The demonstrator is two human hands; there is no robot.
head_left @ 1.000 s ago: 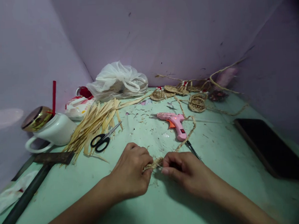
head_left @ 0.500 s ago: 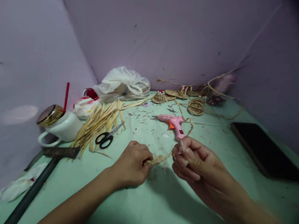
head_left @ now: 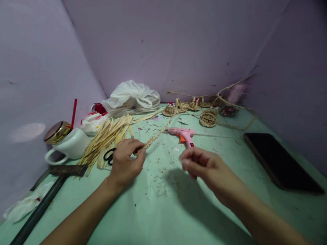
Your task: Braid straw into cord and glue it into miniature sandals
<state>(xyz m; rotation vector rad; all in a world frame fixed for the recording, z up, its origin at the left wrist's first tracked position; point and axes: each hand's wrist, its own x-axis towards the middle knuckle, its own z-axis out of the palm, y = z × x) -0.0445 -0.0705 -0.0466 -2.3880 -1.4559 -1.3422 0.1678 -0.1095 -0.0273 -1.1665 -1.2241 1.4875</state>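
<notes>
My left hand (head_left: 127, 161) is closed on one end of a braided straw cord (head_left: 155, 137). The cord stretches from its fingertips up and away toward the back of the table. My right hand (head_left: 203, 165) hovers near the handle of a pink glue gun (head_left: 185, 133), fingers curled and thumb pressed to the fingertips. Whatever it may pinch is too small to make out. Scissors with black handles (head_left: 108, 157) lie partly hidden behind my left hand, beside loose flat straw strips (head_left: 109, 131).
At the left are a hammer (head_left: 33, 213), a white mug (head_left: 73, 143) and a gold-lidded jar (head_left: 57, 131). A knotted white plastic bag (head_left: 133, 98) rests against the back wall. Woven straw pieces (head_left: 208, 118) lie at the back right, and a dark phone (head_left: 283, 163) on the right.
My left hand has moved left and up with the cord, drawing it out straighter, and now covers part of the scissors. My right hand has turned and shifted slightly left; the pale bit no longer shows.
</notes>
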